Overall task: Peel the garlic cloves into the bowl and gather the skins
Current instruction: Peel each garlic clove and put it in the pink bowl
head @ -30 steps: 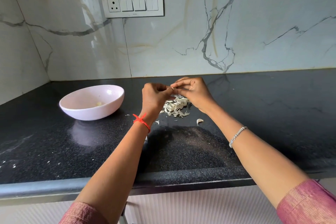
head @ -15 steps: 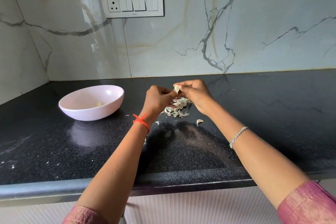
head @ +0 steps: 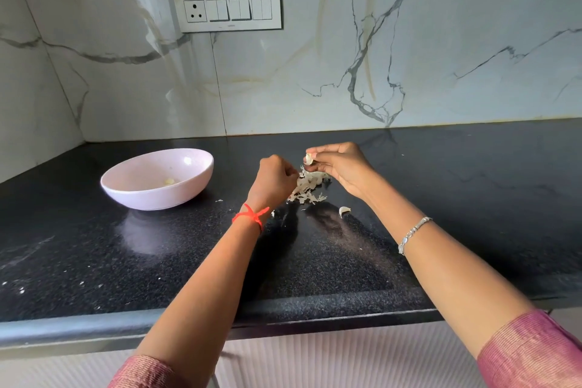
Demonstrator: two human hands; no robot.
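The right hand (head: 338,167) pinches a garlic clove (head: 309,158) between thumb and fingertips, just above the heap of papery skins (head: 310,187) on the black granite countertop (head: 441,198). The left hand (head: 275,181) hangs beside it, fingers curled under; whether they grip anything I cannot tell. Further left stands the pink bowl (head: 201,175) with one peeled clove (head: 169,181) inside.

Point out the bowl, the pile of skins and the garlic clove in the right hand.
bowl (head: 163,200): head view, outer wall.
pile of skins (head: 307,186): head view, heap's middle.
garlic clove (head: 309,159): head view, exposed tip.
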